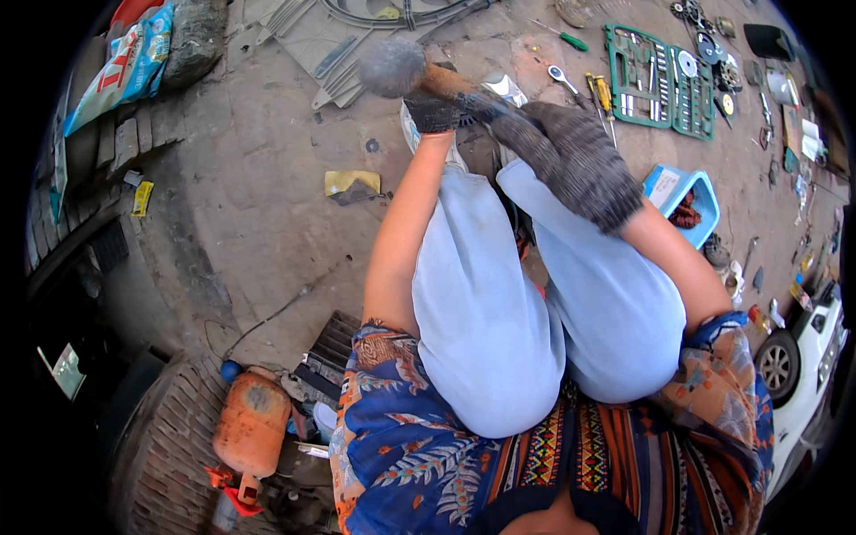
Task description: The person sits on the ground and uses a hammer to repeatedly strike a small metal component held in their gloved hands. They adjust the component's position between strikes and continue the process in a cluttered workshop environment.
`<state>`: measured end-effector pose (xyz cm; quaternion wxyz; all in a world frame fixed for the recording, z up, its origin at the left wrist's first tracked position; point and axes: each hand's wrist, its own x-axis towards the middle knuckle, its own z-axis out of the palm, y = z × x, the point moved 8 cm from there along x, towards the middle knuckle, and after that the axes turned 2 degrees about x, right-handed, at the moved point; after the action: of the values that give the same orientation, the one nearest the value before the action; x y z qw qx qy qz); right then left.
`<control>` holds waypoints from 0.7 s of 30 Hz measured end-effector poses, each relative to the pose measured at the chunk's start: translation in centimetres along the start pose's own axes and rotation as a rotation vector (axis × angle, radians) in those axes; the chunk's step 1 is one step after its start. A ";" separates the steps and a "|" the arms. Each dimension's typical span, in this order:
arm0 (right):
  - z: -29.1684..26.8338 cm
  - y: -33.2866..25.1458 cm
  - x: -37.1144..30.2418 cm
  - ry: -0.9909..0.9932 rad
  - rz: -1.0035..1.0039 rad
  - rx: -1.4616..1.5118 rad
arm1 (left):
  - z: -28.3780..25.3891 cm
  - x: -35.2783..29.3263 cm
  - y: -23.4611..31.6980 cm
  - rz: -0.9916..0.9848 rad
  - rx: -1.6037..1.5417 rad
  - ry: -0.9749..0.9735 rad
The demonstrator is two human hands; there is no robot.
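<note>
A knit grey glove covers my right hand (580, 160), which reaches forward past my right knee. Its fingers are closed around the brown handle of a mallet (392, 69) with a rounded grey head. The mallet is smeared by motion and slants up to the left, over my left hand. My left hand (432, 116), also in a dark glove, is low between my shoes, below the mallet. Its fingers are mostly hidden, and what they touch cannot be made out. A white shoe (506, 89) shows just beyond the hands.
Ahead lies a grey plastic panel (308, 45). An open green socket set (640, 76), a ratchet (562, 78) and screwdrivers (604, 94) are to the right. Near my right knee stands a blue tub (704, 201). An orange gas cylinder (252, 419) is behind on the left; a white car (816, 374) is at right.
</note>
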<state>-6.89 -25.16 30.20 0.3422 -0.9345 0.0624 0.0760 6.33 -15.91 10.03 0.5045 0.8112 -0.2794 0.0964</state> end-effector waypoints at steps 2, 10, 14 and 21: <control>4.7 5.4 -0.2 -0.036 0.028 -0.183 | 0.8 -0.8 0.2 0.058 0.148 -0.047; -2.3 -0.4 -0.6 0.317 -0.211 -0.216 | -2.8 0.9 -0.7 -0.428 -0.459 0.104; -1.9 1.0 -1.1 0.353 -0.186 -0.203 | -3.0 1.6 -0.1 -0.523 -0.687 0.123; 0.2 3.5 -2.1 0.107 -0.018 -0.125 | -0.8 1.6 -0.3 -0.566 -0.787 0.142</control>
<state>-9.56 -27.57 28.27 0.2801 -0.9572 0.0673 0.0266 7.92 -15.71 10.93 0.7970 0.5946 -0.0281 -0.1023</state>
